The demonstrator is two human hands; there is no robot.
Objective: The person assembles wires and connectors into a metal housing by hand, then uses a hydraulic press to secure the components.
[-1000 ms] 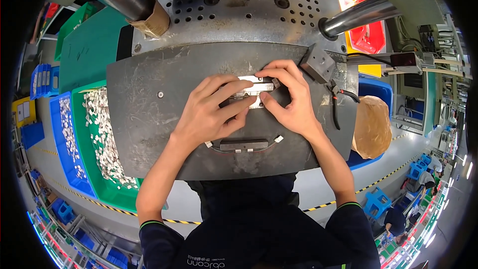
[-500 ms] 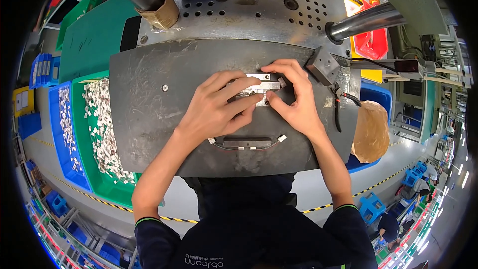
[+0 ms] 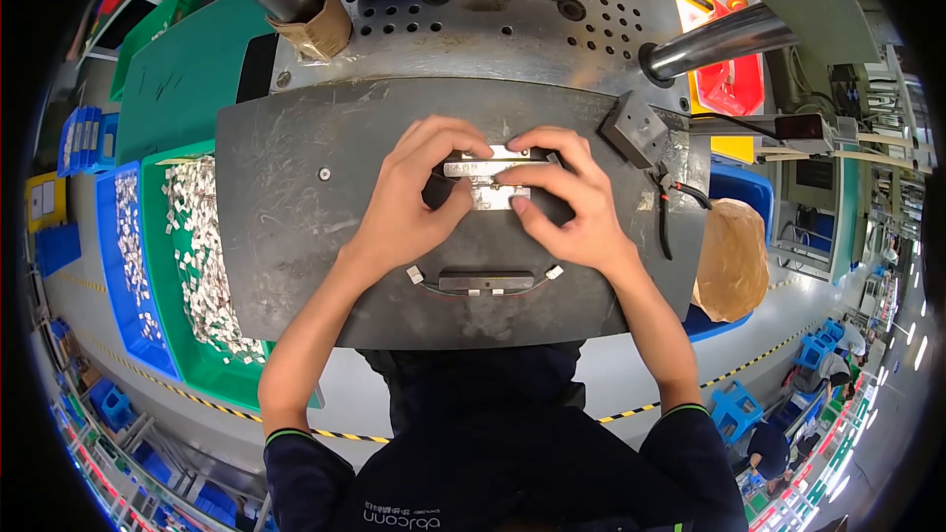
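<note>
A small silver metal fixture (image 3: 493, 199), with a bar across it, lies on the dark metal plate (image 3: 286, 266). My left hand (image 3: 402, 205) is closed on its left side, thumb below and fingers at the upper edge. From the right, my right hand (image 3: 581, 205) grips it, with one finger laid across the middle and the thumb at the lower edge. Any small part inside the fixture is mostly hidden by my fingers. Nearer to me, a thin wire harness (image 3: 448, 294) with white connectors curves around a dark grey bar (image 3: 485, 281).
Black-and-red pliers (image 3: 666, 207) lie right of my hands beside a metal block (image 3: 634, 130). Green (image 3: 163, 286) and blue (image 3: 123, 276) bins with many small white parts stand at the left. Steel posts (image 3: 724, 44) rise at the back. Brown paper (image 3: 731, 261) covers a blue bin.
My left hand's fingers have drawn back from the fixture's middle to its left side, baring the bar. My right index finger now reaches across the fixture.
</note>
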